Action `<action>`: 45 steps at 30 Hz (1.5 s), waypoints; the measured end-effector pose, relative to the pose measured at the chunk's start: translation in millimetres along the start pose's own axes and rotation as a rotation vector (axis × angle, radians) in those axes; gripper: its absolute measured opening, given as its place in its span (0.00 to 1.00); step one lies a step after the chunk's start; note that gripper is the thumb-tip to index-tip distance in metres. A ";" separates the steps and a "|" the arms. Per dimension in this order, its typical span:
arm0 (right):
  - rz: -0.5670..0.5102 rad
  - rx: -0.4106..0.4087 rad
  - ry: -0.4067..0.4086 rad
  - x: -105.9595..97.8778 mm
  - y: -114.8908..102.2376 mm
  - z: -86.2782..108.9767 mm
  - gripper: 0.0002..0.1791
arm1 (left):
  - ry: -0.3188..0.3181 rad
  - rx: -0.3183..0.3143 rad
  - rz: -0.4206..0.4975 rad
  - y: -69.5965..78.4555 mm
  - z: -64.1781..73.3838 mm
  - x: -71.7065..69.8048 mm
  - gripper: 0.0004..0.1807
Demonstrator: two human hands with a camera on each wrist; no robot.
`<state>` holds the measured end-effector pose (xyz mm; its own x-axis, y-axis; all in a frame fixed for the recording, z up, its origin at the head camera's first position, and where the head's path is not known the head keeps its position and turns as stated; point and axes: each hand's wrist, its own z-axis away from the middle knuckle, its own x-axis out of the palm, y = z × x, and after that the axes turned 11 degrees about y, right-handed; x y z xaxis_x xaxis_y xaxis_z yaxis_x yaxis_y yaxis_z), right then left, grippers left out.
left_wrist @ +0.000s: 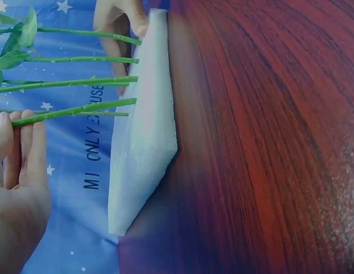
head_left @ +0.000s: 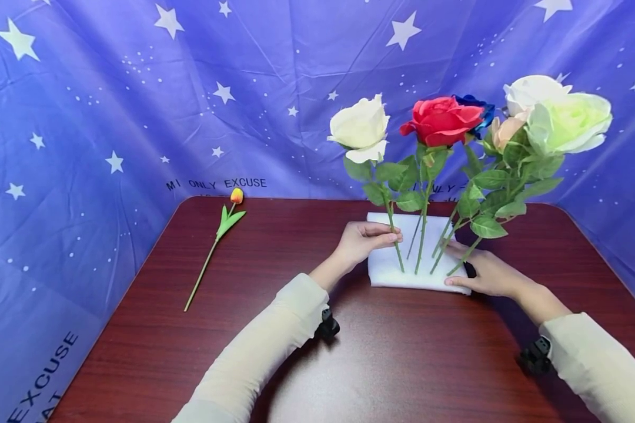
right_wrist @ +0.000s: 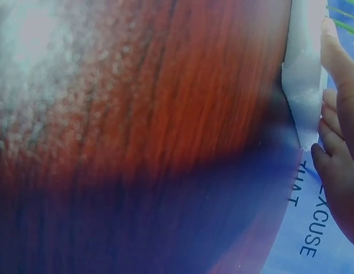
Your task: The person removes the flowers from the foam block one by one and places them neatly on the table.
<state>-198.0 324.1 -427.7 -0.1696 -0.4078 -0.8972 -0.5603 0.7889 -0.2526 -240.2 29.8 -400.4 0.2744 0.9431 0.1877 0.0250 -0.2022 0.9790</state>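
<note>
A cream-white rose stands nearly upright, its stem end at a white foam block. Thumb and fingers of my left hand pinch its green stem above the foam. My right hand rests on the block's right side, thumb and fingers spread; some fingers are partly hidden behind stems. Also standing in the foam are a red rose, a dark blue rose, a white rose, a peach rose and a pale green rose, their leaves overlapping.
An orange-yellow tulip with a long green stem lies on the left of the dark red wooden table. Behind the table hangs a blue curtain with white stars and lettering.
</note>
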 end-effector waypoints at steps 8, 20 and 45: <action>-0.010 0.022 -0.009 -1.7 -0.5 1.0 0.39 | 0.007 0.001 0.003 1.0 1.8 -1.6 0.13; -0.004 0.015 -0.007 0.2 1.4 2.7 0.39 | 0.013 0.103 -0.047 -0.4 4.1 2.8 0.11; -0.005 0.006 -0.010 -1.3 -0.9 0.4 0.39 | 0.073 0.148 -0.058 -0.5 5.9 1.3 0.12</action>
<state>-196.9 324.1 -426.4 -0.1588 -0.4076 -0.8993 -0.5559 0.7896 -0.2597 -234.2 29.5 -401.0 0.1976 0.9699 0.1419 0.1815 -0.1785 0.9670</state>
